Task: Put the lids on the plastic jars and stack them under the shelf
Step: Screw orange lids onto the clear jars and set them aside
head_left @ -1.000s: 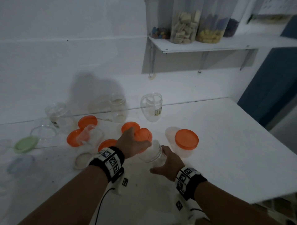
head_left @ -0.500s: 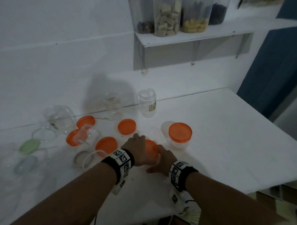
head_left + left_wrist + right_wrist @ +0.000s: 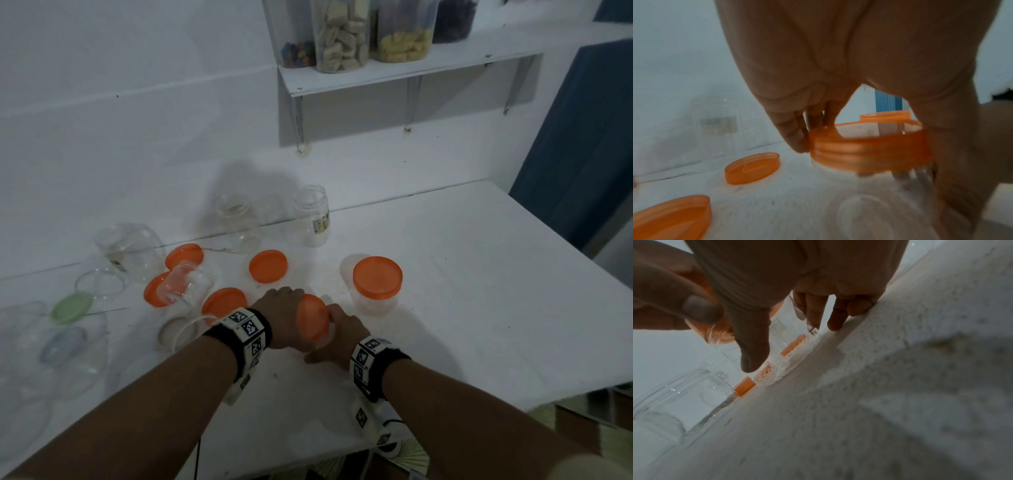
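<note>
My left hand [image 3: 283, 318] grips an orange lid [image 3: 311, 317] from above, fingers and thumb curled round its rim. In the left wrist view the lid [image 3: 869, 151] sits on the mouth of a clear plastic jar [image 3: 875, 207]. My right hand [image 3: 342, 335] holds that jar's body, its fingers curled round it just above the white table [image 3: 462, 291]. From the head view the hands hide most of the jar. A closed jar with an orange lid [image 3: 376, 278] stands just to the right. The shelf [image 3: 411, 70] hangs on the back wall.
Loose orange lids [image 3: 268, 266] [image 3: 184, 255] [image 3: 222, 303] lie left of my hands. Open clear jars [image 3: 310, 216] [image 3: 238, 226] [image 3: 130, 246] stand near the wall, and one jar [image 3: 186, 284] lies on its side. A green lid [image 3: 71, 307] lies far left. Filled containers stand on the shelf.
Both hands have come down toward the table with the jar, which has gone from tilted to upright. The lid now sits over its mouth. The head view has tilted up.
</note>
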Motion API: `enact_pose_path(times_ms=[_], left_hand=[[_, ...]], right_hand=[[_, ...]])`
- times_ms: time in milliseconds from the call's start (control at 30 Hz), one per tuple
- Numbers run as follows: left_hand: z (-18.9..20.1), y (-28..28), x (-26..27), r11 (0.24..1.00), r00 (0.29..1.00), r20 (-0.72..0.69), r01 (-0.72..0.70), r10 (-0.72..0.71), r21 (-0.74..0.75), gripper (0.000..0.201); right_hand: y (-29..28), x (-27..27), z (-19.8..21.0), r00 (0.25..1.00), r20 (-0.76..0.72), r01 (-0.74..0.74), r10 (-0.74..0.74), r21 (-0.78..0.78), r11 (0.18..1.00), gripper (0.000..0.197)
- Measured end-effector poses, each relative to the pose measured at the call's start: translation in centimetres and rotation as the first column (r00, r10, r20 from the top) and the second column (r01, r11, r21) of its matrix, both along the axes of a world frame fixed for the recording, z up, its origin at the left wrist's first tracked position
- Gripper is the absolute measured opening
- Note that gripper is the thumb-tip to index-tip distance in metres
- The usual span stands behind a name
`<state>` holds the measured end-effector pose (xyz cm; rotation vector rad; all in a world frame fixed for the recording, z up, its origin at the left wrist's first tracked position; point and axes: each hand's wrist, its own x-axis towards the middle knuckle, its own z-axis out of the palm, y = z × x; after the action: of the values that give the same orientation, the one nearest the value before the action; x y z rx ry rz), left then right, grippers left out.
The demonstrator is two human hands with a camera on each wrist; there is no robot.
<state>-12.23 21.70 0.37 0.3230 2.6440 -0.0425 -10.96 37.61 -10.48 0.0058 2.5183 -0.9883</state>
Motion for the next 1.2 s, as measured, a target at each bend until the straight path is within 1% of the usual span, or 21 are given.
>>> enact_pose_path(times_ms=[133,200,233,267,333,367,433,467,500,567,633,667,700,767,800,833,933,1000,1100,1133,1200], left_hand=[[0.6,0.3,-1.1,0.988,0.984,0.109,0.149,-0.144,-0.044,0.123],[0.6,0.0,-1.5,0.98,0.975,0.131,0.19,-0.182,-0.053,0.129],[0.5,-0.1,-1.6,0.984,0.978,0.127,0.17,-0.163,-0.046,0.132],[0.5,0.0,-1.5,0.993,0.988,0.105,0.114,-0.111,-0.027,0.132],[0.9,0.7,-0.8,0.999,0.999,0.017,-0.05,0.05,0.004,0.124],[1.0,1.2,-0.5,0.994,0.994,-0.028,-0.104,0.103,-0.018,0.121],[1.1,2.0,0.2,0.992,0.993,-0.078,-0.094,0.087,-0.087,0.107],[1.1,2.2,0.4,0.994,0.995,-0.08,-0.067,0.06,-0.089,0.101],[1.0,2.2,0.3,0.996,0.998,-0.062,-0.028,0.023,-0.081,0.099],[1.0,1.7,-0.3,0.995,0.997,0.011,0.077,-0.076,-0.063,0.101],[1.2,0.8,-0.9,0.992,0.988,0.099,0.124,-0.123,-0.008,0.111],[1.1,0.4,-1.1,0.993,0.985,0.122,0.12,-0.12,0.008,0.118],[0.9,0.3,-1.1,0.995,0.989,0.109,0.099,-0.099,0.014,0.122],[0.7,0.6,-0.6,1.0,0.999,0.035,-0.003,0.003,0.009,0.127],[0.8,0.9,-0.2,0.999,0.999,0.005,-0.045,0.045,-0.006,0.125],[0.8,1.0,-0.2,0.999,0.999,-0.003,-0.05,0.05,-0.017,0.12],[1.1,1.0,-0.6,0.999,0.998,0.045,0.053,-0.054,0.008,0.1],[1.4,0.8,-1.0,0.99,0.987,0.077,0.138,-0.139,0.014,0.097],[1.5,0.5,-1.4,0.973,0.968,0.097,0.233,-0.231,-0.004,0.108],[1.4,0.2,-1.5,0.972,0.967,0.106,0.234,-0.234,0.012,0.113],[0.9,0.0,-1.5,0.987,0.981,0.119,0.15,-0.155,0.053,0.128]], right_hand=[[0.1,0.0,-0.1,1.0,0.006,0.002,-0.002,-0.002,1.0,0.13],[0.2,0.0,-0.1,1.0,-0.003,0.008,-0.008,-0.001,1.0,0.132],[0.2,0.1,0.0,1.0,0.0,0.009,-0.009,-0.004,1.0,0.13],[0.2,0.1,0.1,1.0,0.003,0.007,-0.007,-0.005,1.0,0.127],[0.2,0.1,0.1,1.0,0.001,0.001,-0.001,0.004,1.0,0.124],[0.1,0.1,0.2,1.0,0.0,0.0,0.0,0.011,1.0,0.125],[0.1,0.1,0.0,1.0,0.004,0.005,-0.005,0.012,1.0,0.126],[0.1,0.1,0.0,1.0,0.011,0.007,-0.007,0.008,1.0,0.126],[0.1,0.2,0.1,1.0,0.013,0.009,-0.009,0.007,1.0,0.126],[0.1,0.2,0.1,1.0,0.008,0.011,-0.011,0.011,1.0,0.126],[0.0,0.1,0.3,1.0,0.005,0.01,-0.01,0.013,1.0,0.125],[-0.1,0.1,0.4,1.0,0.008,0.007,-0.007,0.015,1.0,0.124],[-0.1,0.1,0.5,1.0,0.009,0.004,-0.004,0.017,1.0,0.123],[0.0,0.2,0.6,1.0,0.01,0.006,-0.006,0.013,1.0,0.123],[0.0,0.2,0.6,1.0,0.015,0.008,-0.008,0.008,1.0,0.124],[0.0,0.2,0.5,1.0,0.02,0.009,-0.009,0.005,1.0,0.125],[-0.1,0.0,0.5,1.0,0.017,0.008,-0.008,0.011,1.0,0.126],[-0.2,0.0,0.6,1.0,0.016,0.001,-0.002,0.018,1.0,0.127],[-0.1,0.1,0.9,1.0,0.026,0.002,-0.003,0.023,1.0,0.13],[-0.1,0.2,1.0,1.0,0.025,0.004,-0.004,0.02,1.0,0.13],[0.0,0.2,1.1,1.0,0.012,0.004,-0.004,0.014,1.0,0.127]])
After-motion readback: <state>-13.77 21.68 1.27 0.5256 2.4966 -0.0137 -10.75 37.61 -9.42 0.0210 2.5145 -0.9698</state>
